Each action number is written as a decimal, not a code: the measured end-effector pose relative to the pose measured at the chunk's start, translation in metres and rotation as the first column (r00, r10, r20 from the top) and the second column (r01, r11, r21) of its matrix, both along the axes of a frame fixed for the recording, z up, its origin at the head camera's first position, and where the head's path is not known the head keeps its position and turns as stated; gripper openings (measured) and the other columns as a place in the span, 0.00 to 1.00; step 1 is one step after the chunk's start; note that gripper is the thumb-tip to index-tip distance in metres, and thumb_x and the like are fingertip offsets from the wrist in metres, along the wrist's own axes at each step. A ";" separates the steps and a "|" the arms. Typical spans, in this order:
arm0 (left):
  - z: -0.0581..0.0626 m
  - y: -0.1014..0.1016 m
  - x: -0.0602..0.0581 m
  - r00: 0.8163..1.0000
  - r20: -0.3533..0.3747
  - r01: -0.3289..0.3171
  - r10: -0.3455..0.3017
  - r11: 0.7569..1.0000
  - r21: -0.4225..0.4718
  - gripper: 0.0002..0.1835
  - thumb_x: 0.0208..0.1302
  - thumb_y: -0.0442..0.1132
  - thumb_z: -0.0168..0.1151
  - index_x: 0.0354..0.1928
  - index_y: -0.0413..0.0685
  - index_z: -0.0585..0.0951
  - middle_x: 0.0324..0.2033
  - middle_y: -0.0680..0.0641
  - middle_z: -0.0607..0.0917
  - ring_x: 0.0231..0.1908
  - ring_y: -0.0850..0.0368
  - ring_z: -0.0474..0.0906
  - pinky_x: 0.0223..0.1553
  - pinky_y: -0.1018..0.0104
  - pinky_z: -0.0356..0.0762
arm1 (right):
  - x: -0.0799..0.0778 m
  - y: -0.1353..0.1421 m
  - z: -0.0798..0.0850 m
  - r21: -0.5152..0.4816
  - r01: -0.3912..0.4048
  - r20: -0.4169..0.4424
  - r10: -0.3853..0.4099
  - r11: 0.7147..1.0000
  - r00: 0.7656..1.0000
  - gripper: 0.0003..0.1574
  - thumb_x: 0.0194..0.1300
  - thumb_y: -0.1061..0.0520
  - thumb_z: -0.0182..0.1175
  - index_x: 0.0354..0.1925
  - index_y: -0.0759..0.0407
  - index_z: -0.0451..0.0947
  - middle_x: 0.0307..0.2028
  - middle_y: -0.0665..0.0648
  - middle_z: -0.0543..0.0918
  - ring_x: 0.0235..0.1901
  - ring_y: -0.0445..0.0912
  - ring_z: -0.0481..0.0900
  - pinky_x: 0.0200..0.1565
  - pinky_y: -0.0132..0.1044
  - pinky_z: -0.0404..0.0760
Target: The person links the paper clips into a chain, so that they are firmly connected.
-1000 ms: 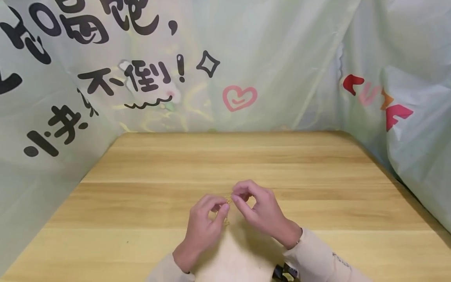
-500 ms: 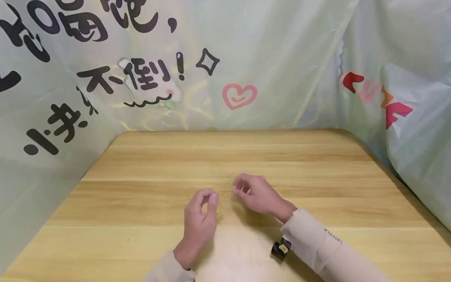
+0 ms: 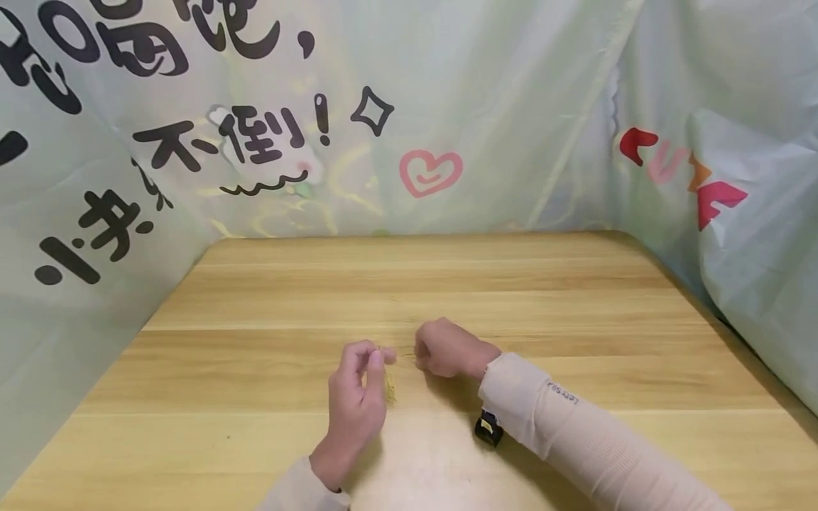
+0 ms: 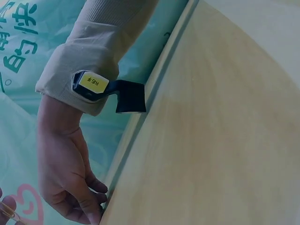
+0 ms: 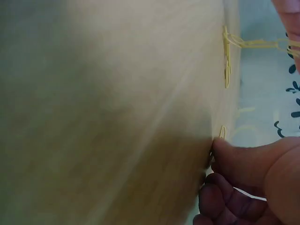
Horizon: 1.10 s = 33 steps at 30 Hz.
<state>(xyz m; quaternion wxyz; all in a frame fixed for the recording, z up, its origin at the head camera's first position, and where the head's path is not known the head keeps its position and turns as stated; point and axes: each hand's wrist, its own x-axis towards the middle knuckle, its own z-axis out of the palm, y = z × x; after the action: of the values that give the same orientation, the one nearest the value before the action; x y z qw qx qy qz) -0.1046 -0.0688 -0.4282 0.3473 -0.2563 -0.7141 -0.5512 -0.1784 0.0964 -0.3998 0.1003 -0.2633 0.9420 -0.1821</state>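
Note:
A chain of yellow paper clips (image 3: 390, 389) hangs from my left hand (image 3: 356, 397), which pinches it between thumb and fingers. In the right wrist view the linked clips (image 5: 257, 44) run from the left fingers (image 5: 291, 21) down to the wooden table. My right hand (image 3: 449, 348) is low on the tabletop, to the right of the left hand, with its fingers curled. At its thumb tip a single yellow paper clip (image 5: 223, 131) sticks out, pinched at its near end; the fingers partly hide it. The left wrist view also shows the right hand (image 4: 70, 176) from the side.
The wooden table (image 3: 268, 284) has printed pale plastic sheeting (image 3: 498, 92) along its back and sides. A small black camera (image 3: 488, 429) with a yellow label is strapped under the right sleeve (image 3: 549, 411).
My left hand has drawn left with the paper clip chain, away from the right hand. The right hand has come down to the table, its fingers curling in at a loose paper clip.

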 end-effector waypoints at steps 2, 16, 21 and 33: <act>0.000 0.000 0.001 1.000 0.000 0.002 -0.002 1.000 -0.008 0.08 0.65 0.18 0.48 0.39 0.35 0.71 0.30 0.43 0.84 0.34 0.50 0.83 0.50 0.59 0.79 | 0.001 -0.002 0.000 0.026 -0.002 0.005 0.002 1.000 1.000 0.12 0.60 0.65 0.64 0.22 0.55 0.77 0.20 0.47 0.77 0.22 0.40 0.72 0.27 0.33 0.76; -0.003 -0.008 -0.003 0.998 -0.041 -0.040 0.037 0.997 -0.066 0.08 0.64 0.19 0.49 0.40 0.35 0.72 0.30 0.44 0.84 0.33 0.52 0.82 0.48 0.60 0.80 | 0.002 0.023 0.003 -0.198 -0.056 0.093 0.075 0.979 0.993 0.10 0.64 0.69 0.56 0.41 0.58 0.77 0.19 0.49 0.74 0.19 0.40 0.69 0.25 0.33 0.72; -0.005 -0.013 -0.006 0.998 -0.045 -0.053 0.052 0.998 -0.025 0.08 0.64 0.17 0.48 0.39 0.33 0.71 0.29 0.44 0.83 0.31 0.52 0.82 0.50 0.70 0.77 | 0.002 0.029 0.003 -0.297 -0.072 0.045 0.089 0.952 0.995 0.05 0.64 0.66 0.60 0.36 0.58 0.75 0.23 0.48 0.75 0.23 0.39 0.70 0.29 0.33 0.74; -0.005 -0.013 -0.008 0.996 -0.080 -0.036 0.033 0.998 -0.043 0.04 0.67 0.21 0.50 0.39 0.35 0.71 0.29 0.43 0.83 0.30 0.53 0.82 0.42 0.62 0.82 | -0.003 0.028 0.019 -0.479 -0.120 -0.012 0.130 0.870 0.991 0.02 0.65 0.64 0.62 0.35 0.60 0.81 0.23 0.48 0.80 0.22 0.38 0.73 0.27 0.33 0.75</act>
<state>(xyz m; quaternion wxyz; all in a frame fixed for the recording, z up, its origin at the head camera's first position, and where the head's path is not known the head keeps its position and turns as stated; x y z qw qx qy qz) -0.1130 -0.0817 -0.4336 0.3791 -0.2733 -0.7161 -0.5185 -0.1810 0.1249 -0.3803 0.0535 -0.3383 0.8478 -0.4050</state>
